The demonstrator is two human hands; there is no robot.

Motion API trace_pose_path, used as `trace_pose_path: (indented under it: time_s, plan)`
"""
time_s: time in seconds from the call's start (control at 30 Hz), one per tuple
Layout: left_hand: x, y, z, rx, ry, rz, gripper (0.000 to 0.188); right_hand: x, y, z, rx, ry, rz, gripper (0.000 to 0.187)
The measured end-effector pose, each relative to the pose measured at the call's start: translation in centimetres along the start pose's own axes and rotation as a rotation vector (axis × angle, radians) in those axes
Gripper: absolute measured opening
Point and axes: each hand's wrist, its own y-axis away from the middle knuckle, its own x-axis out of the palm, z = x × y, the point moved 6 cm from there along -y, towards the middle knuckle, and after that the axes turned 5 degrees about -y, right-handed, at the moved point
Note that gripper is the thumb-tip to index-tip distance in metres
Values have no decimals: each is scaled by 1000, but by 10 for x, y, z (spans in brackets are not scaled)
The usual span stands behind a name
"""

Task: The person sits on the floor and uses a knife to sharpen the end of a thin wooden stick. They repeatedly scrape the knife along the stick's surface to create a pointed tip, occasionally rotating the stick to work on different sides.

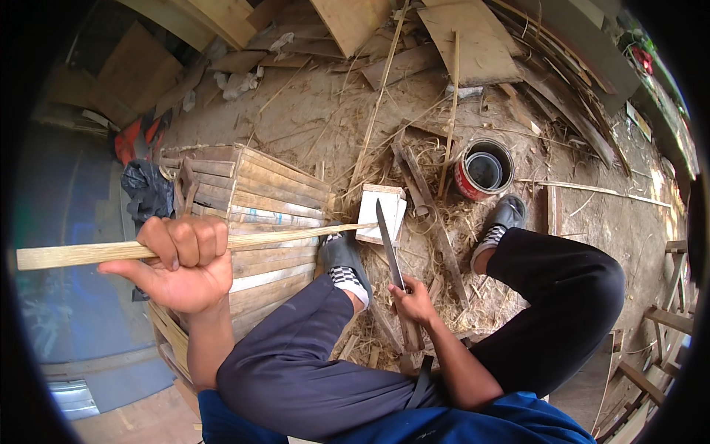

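My left hand (181, 263) is closed around a long pale bamboo strip (296, 234) that runs level from the far left to a thin tip near the middle. My right hand (414, 302) grips the wooden handle of a long knife (389, 244), whose dark blade points up and away, its tip just under the strip's thin end. Both hands are raised above my legs in dark trousers (325, 348). My grey shoes (344, 255) rest on the ground among shavings.
A stack of flat wooden slats (274, 200) lies under the left hand. A small pale block (384, 214) sits behind the blade. A red tin can (484, 170) stands on the dirt floor, with boards and scrap wood (458, 37) piled beyond. A black bag (148, 189) lies at left.
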Motion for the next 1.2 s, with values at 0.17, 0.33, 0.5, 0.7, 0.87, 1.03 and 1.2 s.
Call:
trace_pose_path:
  time_s: [0.17,0.33,0.5,0.7,0.87,1.03,1.2]
  plan:
    - [-9,3,0,4,7,-14,73,2,4,-26,254,-354,174,30]
    - [-13,4,0,15,40,-31,74,12,32,-48,508,-332,297,37]
    - [-14,9,1,36,31,-32,75,-3,60,-13,77,514,6,55]
    - [-22,10,2,48,88,-38,75,-16,118,36,-508,427,-194,65]
    - [-27,10,4,47,87,-88,75,-8,110,29,-475,344,-200,50]
    - [-25,10,5,18,2,-189,74,9,100,-9,26,-53,-65,36]
    - [-20,11,4,23,61,-242,73,18,85,-33,84,-78,-2,50]
